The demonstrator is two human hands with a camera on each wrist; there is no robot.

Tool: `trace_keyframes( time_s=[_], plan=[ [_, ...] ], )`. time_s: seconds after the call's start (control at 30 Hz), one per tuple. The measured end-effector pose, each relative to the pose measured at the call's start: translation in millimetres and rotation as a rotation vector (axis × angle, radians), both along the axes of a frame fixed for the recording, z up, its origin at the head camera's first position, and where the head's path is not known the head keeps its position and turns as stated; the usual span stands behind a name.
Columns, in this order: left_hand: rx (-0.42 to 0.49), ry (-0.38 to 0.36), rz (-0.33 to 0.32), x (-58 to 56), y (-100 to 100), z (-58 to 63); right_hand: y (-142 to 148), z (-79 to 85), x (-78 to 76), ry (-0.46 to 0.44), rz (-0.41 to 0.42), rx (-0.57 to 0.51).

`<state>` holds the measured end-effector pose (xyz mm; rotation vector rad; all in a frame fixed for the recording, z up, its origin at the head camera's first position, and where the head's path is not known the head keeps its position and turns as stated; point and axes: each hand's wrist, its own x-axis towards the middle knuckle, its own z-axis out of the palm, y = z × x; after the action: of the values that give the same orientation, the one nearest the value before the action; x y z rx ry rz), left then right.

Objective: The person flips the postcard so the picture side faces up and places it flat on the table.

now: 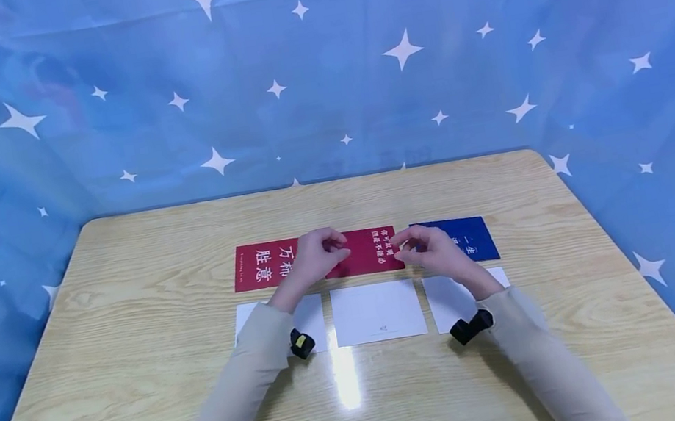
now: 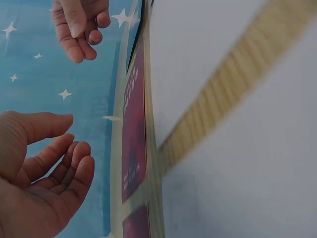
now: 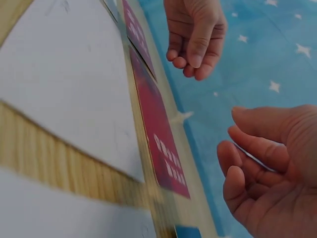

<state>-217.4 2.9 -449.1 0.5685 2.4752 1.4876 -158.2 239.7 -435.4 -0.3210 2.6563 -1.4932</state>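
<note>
My left hand (image 1: 317,257) hovers over the gap between a red card (image 1: 250,268) with large white characters and a middle red card (image 1: 359,253). Its fingers are loosely bent, and the left wrist view shows nothing between the thumb and fingers. Over the right end of the middle red card and the edge of a blue card (image 1: 478,235) is my right hand (image 1: 435,252). In the right wrist view that right hand (image 3: 272,163) has a gap between thumb and fingers, with nothing in it. Both hands appear raised off the cards and stand apart from each other.
Nearer the body lie a left white card (image 1: 312,319), partly under the left sleeve, a middle white card (image 1: 377,312) and a right white card (image 1: 449,296). All rest on a wooden table (image 1: 133,349). A blue star-patterned curtain (image 1: 320,109) hangs behind it.
</note>
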Motion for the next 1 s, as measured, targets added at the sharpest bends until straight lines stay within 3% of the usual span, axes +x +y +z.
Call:
trace_keyframes(
  time_s=[0.17, 0.3, 0.37, 0.63, 1.0],
  plan=[
    [0.004, 0.017, 0.001, 5.4, -26, 0.6, -23, 22.0, 8.4, 0.02, 0.073, 0.003],
    [0.006, 0.047, 0.012, 10.9, -47, 0.8, -36, 25.7, 10.4, 0.011, 0.13, -0.029],
    [0.005, 0.073, 0.013, 14.2, -58, -0.4, -41, 23.4, 10.8, 0.012, 0.152, -0.047],
    [-0.006, 0.199, 0.025, 27.9, -98, -9.0, -57, -17.5, 0.6, 0.077, 0.205, -0.072],
    [-0.005, 0.201, 0.063, 40.0, -127, -18.5, -96, -22.5, 4.9, 0.03, 0.302, -0.064]
  ],
)
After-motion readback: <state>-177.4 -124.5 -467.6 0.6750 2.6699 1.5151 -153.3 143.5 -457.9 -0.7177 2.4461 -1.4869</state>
